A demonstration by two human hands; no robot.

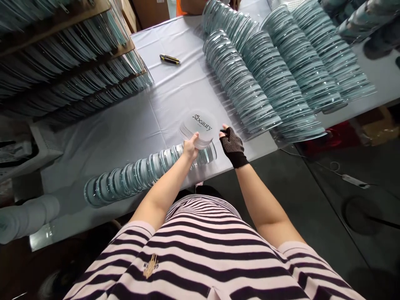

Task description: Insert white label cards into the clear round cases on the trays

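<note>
My left hand [191, 148] is bare and closed around the near edge of a stack of frosted round discs [200, 126], thumb on top. Dark lettering reading "beauty" is printed on the top disc. Just right of the stack and apart from it is my right hand [231, 143], in a black dotted glove with bare fingertips. Its fingers are curled in, with nothing visible between the tips. Below my left hand and forearm, a long row of round glass discs [125, 181] lies along the table's near edge, partly hidden by that arm.
Long rows of glass discs [240, 79] lie on the white-covered table [175, 89] to the right. A wooden rack [67, 64] of discs stands left. A black-and-yellow pen or cutter [170, 59] lies farther back. Frosted discs [28, 216] sit lower left. Another person's arm [195, 6] shows behind.
</note>
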